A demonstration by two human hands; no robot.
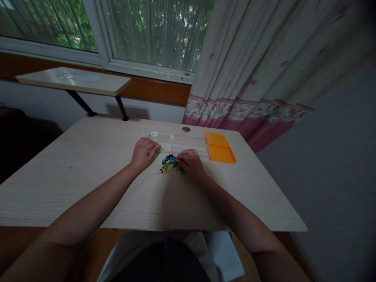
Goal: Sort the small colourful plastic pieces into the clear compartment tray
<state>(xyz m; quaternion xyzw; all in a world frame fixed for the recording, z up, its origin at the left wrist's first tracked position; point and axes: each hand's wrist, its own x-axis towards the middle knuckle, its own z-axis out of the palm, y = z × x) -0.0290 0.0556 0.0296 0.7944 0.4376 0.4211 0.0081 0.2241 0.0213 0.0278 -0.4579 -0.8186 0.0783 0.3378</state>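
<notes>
A small pile of tiny plastic pieces (170, 159), in blue, green, yellow and dark colours, lies loose on the light wooden table (123, 199). My right hand (192, 162) rests at the pile's right side, its fingers bent together among the pieces; what they pinch is too small to make out. To the left of the pile, my left hand (143, 152) is closed in a pinch, with small green pieces (159, 150) at its fingertips. Just beyond both hands stands a clear plastic tray with compartments (172, 142), its near edge partly behind my fingers.
An orange plastic case (221, 148) lies to the right of the clear tray. A round dark cable-hole cover (186, 129) sits near the table's back edge. A raised shelf (76, 80) stands at the back left. A curtain (217, 98) hangs behind the table.
</notes>
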